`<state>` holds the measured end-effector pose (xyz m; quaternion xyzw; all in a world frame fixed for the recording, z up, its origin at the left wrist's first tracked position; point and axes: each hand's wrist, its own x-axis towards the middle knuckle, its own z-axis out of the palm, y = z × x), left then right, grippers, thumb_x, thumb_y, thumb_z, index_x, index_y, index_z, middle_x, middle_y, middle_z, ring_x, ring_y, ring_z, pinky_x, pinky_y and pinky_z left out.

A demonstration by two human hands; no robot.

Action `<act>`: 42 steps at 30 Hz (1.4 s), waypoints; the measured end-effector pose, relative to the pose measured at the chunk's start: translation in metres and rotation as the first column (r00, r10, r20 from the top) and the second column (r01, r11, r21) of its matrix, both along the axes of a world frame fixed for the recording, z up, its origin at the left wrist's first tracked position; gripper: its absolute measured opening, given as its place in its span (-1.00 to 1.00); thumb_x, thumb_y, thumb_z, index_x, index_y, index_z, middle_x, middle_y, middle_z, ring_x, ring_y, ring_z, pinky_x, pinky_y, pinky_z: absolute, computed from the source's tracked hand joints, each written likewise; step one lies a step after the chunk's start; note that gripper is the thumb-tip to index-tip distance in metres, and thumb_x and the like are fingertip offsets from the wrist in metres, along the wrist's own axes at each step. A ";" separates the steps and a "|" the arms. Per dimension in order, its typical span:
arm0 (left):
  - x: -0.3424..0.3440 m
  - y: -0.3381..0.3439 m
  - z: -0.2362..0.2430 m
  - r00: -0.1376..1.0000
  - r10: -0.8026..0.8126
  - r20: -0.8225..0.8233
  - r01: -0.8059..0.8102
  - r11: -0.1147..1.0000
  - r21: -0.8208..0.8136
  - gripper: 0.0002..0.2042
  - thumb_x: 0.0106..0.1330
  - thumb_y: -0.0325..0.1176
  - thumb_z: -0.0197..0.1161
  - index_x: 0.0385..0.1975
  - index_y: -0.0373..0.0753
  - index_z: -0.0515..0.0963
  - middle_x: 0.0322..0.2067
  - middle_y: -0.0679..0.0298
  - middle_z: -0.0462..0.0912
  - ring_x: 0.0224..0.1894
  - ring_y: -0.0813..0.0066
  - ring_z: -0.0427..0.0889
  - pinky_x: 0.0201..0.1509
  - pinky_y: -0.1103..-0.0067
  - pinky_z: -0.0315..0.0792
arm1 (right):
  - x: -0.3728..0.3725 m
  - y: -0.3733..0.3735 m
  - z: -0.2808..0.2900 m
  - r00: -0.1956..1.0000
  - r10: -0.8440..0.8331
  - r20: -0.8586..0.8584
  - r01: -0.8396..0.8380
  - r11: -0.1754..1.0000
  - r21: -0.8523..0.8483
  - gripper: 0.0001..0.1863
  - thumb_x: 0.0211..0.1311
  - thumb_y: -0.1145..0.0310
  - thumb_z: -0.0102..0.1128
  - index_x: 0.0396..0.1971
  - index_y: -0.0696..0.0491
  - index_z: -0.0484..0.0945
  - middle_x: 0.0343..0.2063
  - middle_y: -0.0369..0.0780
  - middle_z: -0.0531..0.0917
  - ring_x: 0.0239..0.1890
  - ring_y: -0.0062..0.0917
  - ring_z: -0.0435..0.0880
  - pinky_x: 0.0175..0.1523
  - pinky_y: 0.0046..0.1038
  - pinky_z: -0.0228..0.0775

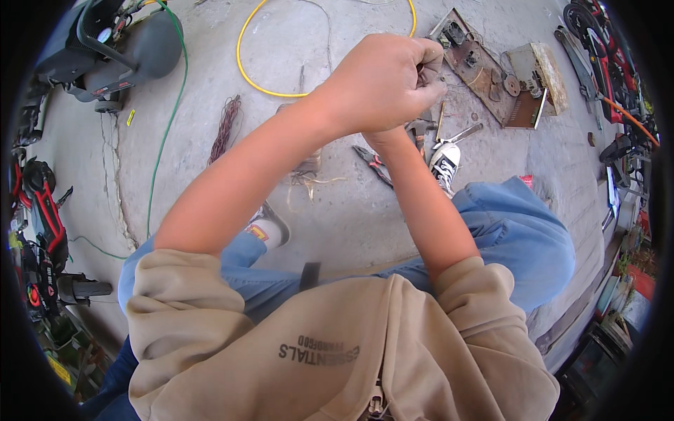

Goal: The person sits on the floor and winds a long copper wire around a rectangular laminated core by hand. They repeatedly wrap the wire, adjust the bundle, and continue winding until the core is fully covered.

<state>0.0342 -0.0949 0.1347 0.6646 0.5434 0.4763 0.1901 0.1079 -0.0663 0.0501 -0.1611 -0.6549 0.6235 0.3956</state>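
My left hand [386, 81] is raised in front of me at the top middle, its fingers curled in. Something dark shows between them, too small to name. Behind and below it, my right hand [382, 138] is mostly hidden by the left one, and its fingers do not show. Below the hands, on the concrete floor, lie red-handled pliers [375, 165]. A hammer [420, 130] and a metal tool [463, 133] lie by my right shoe [444, 167].
An opened metal panel [484, 84] with loose parts and a box-shaped casing [537, 77] lie far right. A bundle of reddish wire [226, 130] lies left. An air compressor [133, 52], a green hose [168, 133] and a yellow hose [242, 52] are beyond. Scooters [607, 52] line the right edge.
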 end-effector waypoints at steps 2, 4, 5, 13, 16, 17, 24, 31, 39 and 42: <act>0.005 0.013 -0.009 1.000 0.002 0.001 -0.002 1.000 -0.002 -0.64 0.14 -0.28 0.33 -0.63 -0.31 0.27 -0.70 0.17 0.33 -0.63 0.47 0.30 -0.53 0.52 0.27 | -0.009 -0.008 -0.022 0.987 -0.159 -0.025 0.158 0.987 -0.037 -0.76 0.22 0.35 0.26 -0.20 0.07 0.43 -0.41 -0.38 0.44 -0.36 -0.71 0.42 -0.26 -0.53 0.33; 0.013 0.022 -0.010 0.999 0.023 0.030 -0.021 0.999 -0.042 -0.64 0.20 -0.24 0.32 -0.60 -0.31 0.30 -0.69 0.15 0.42 -0.62 0.45 0.41 -0.51 0.49 0.32 | -0.019 -0.011 -0.044 0.961 -0.273 -0.054 0.268 0.960 -0.085 -0.82 0.27 0.36 0.22 -0.23 0.07 0.44 -0.48 -0.40 0.42 -0.42 -0.74 0.40 -0.32 -0.55 0.32; 0.018 0.026 -0.007 0.998 0.042 0.057 -0.037 0.996 -0.081 -0.64 0.22 -0.22 0.30 -0.58 -0.32 0.31 -0.68 0.15 0.45 -0.61 0.42 0.45 -0.49 0.48 0.34 | -0.022 -0.010 -0.051 0.951 -0.303 -0.067 0.294 0.948 -0.118 -0.85 0.30 0.36 0.20 -0.24 0.07 0.45 -0.52 -0.42 0.41 -0.44 -0.75 0.39 -0.34 -0.55 0.31; 0.079 0.027 -0.013 0.947 0.215 0.238 -0.205 0.977 -0.067 -0.74 0.28 -0.18 0.14 -0.45 -0.28 0.42 -0.72 0.15 0.56 -0.61 0.11 0.59 -0.54 0.26 0.41 | -0.004 -0.026 -0.050 0.954 -0.295 -0.049 0.218 0.799 -0.561 -0.68 0.24 0.34 0.13 -0.68 0.04 0.30 -0.69 -0.23 0.44 -0.54 -0.48 0.47 -0.30 -0.46 0.35; 0.111 0.017 -0.020 0.966 0.204 0.161 -0.194 0.978 -0.072 -0.74 0.24 -0.20 0.21 -0.47 -0.26 0.40 -0.74 0.20 0.52 -0.64 0.18 0.57 -0.57 0.40 0.39 | -0.012 -0.047 -0.086 0.932 -0.362 -0.006 0.240 0.632 -0.737 -0.67 0.25 0.33 0.11 -0.68 0.04 0.28 -0.65 -0.17 0.49 -0.46 -0.41 0.51 -0.16 -0.37 0.35; 0.122 0.012 -0.026 0.973 0.201 0.117 -0.191 0.978 -0.090 -0.74 0.24 -0.19 0.22 -0.47 -0.25 0.40 -0.74 0.21 0.52 -0.65 0.18 0.57 -0.58 0.39 0.39 | -0.011 -0.049 -0.096 0.938 -0.344 -0.036 0.204 0.634 -0.746 -0.68 0.27 0.32 0.08 -0.65 0.05 0.29 -0.62 -0.15 0.53 -0.40 -0.38 0.53 -0.09 -0.35 0.34; 0.160 0.022 -0.057 0.968 0.245 0.049 -0.238 0.964 -0.119 -0.73 0.23 -0.16 0.23 -0.43 -0.24 0.39 -0.75 0.23 0.52 -0.69 0.14 0.55 -0.62 0.33 0.38 | -0.015 -0.037 -0.128 0.815 -0.574 0.078 0.361 0.398 -0.843 -0.54 0.34 0.24 -0.06 -0.79 -0.06 0.12 -0.81 -0.28 0.27 -0.68 -0.45 0.30 -0.22 -0.26 0.32; 0.118 0.031 -0.083 0.980 0.197 0.028 -0.190 0.968 -0.167 -0.59 0.24 -0.09 0.23 -0.18 -0.37 0.43 -0.26 -0.04 0.60 -0.15 0.03 0.59 -0.08 0.25 0.43 | -0.020 -0.038 -0.158 0.825 -0.522 0.217 0.417 0.302 -0.857 -0.48 0.38 0.18 -0.13 -0.82 -0.09 0.03 -0.87 -0.32 0.10 -0.76 -0.52 0.12 -0.42 -0.31 0.25; -0.147 -0.082 -0.191 0.229 0.834 0.502 -0.553 0.536 -0.638 -0.67 0.37 -0.31 0.07 0.01 -0.40 0.41 -0.10 0.14 0.58 -0.07 0.42 0.53 0.01 0.52 0.41 | -0.026 -0.039 -0.194 0.832 -0.533 0.156 0.215 0.049 -0.975 -0.51 0.42 0.16 -0.22 -0.76 -0.08 -0.01 -0.80 -0.31 0.09 -0.72 -0.48 0.09 -0.32 -0.31 0.28; -0.142 -0.125 -0.250 0.293 0.860 0.419 -0.046 0.450 -0.892 -0.64 0.40 -0.32 0.04 0.11 -0.39 0.38 -0.02 0.14 0.56 -0.03 0.47 0.52 0.08 0.51 0.41 | -0.031 -0.041 -0.212 0.796 -0.585 0.158 0.161 -0.047 -0.986 -0.52 0.41 0.13 -0.15 -0.74 -0.06 0.07 -0.77 -0.30 0.16 -0.68 -0.45 0.18 -0.31 -0.32 0.29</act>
